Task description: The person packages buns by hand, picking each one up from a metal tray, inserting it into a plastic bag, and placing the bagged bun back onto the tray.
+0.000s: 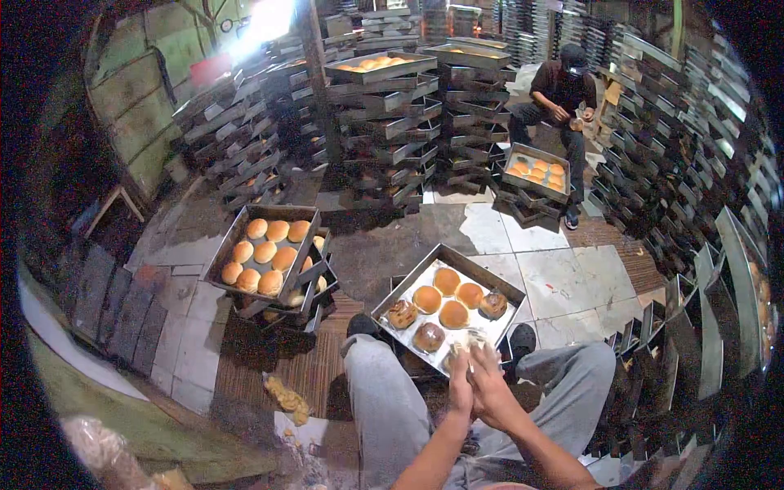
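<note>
My left hand [461,387] and my right hand [490,384] are pressed together, fingers closed, over the near edge of a metal baking tray [397,296]. At their fingertips shows a pale, crumpled piece that looks like clear plastic [469,343]; whether anything is inside it is hidden. On the tray's white lining sit several plain golden buns [454,315]. Around them lie a shiny dark bun [429,336] and two patterned ones, a left bun [401,314] and a right bun [493,305], which seem wrapped in plastic.
At left, a tray of buns [266,252] tops a short stack. Tall stacks of metal trays [384,122] line the back and right. A co-worker [563,94] sits behind another tray of buns [536,170]. A bag of yellowish stuff [286,398] lies by my left leg.
</note>
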### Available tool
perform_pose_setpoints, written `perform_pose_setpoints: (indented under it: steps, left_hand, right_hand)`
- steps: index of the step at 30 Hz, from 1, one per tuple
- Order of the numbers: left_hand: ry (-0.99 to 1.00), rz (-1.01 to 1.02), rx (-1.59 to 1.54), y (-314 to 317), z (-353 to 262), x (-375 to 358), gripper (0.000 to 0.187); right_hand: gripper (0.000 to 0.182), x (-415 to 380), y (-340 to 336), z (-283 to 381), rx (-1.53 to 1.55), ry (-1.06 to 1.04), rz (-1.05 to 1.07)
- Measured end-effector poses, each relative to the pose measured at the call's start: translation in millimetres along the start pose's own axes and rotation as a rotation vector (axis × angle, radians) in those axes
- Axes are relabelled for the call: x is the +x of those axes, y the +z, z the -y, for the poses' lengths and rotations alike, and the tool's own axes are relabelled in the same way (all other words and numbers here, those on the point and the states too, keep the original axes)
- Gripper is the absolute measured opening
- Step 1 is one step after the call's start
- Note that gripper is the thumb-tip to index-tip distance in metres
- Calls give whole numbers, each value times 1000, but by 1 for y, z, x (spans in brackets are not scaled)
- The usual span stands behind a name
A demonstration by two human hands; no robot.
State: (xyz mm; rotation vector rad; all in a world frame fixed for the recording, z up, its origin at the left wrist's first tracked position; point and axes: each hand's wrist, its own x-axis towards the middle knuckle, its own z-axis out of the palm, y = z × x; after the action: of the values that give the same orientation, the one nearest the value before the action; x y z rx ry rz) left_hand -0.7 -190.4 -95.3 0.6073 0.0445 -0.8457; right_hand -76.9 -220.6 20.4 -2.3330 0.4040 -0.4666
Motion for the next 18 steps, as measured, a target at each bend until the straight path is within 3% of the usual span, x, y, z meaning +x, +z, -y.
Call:
perform_pose_setpoints:
  steps: [1,3,4,5,7,9,10,11,12,13,15,17,18]
  left_hand:
    - [21,0,-2,-18,9,11,56]
    - [-50,9,-132,2,-42,3,57]
    - [-162,-41,-195,13,-66,-6,58]
    - [-61,100,-189,-12,-55,9,59]
    - [-38,-110,-34,26,-68,-12,59]
    - [-29,-69,-121,9,-54,-5,59]
    - [-14,-17,-205,0,-49,-1,59]
    - [2,-122,-132,27,-77,-16,59]
    - [25,-117,-139,23,-86,-13,59]
    - [46,-114,-147,17,-92,-10,60]
    - [52,-179,-145,15,-103,-8,59]
    - [9,-72,-111,27,-118,-30,60]
    - [55,-37,-6,33,-119,-45,60]
  right_hand:
    - [43,1,3,0,-4,2,-2]
    - [42,2,3,9,36,-58,160]
    - [36,4,4,17,106,-64,124]
    - [36,7,1,27,99,-59,131]
    - [29,11,-2,38,309,376,154]
    - [22,6,-5,31,313,409,174]
    - [21,3,-18,25,457,263,453]
    - [21,0,-29,18,594,104,728]
    - [26,-2,-35,8,840,89,1128]
    - [26,-3,-38,3,852,88,1123]
    - [24,-4,-48,-5,755,271,788]
    - [27,10,-42,20,204,124,5]
    - [26,12,-39,24,346,69,-57]
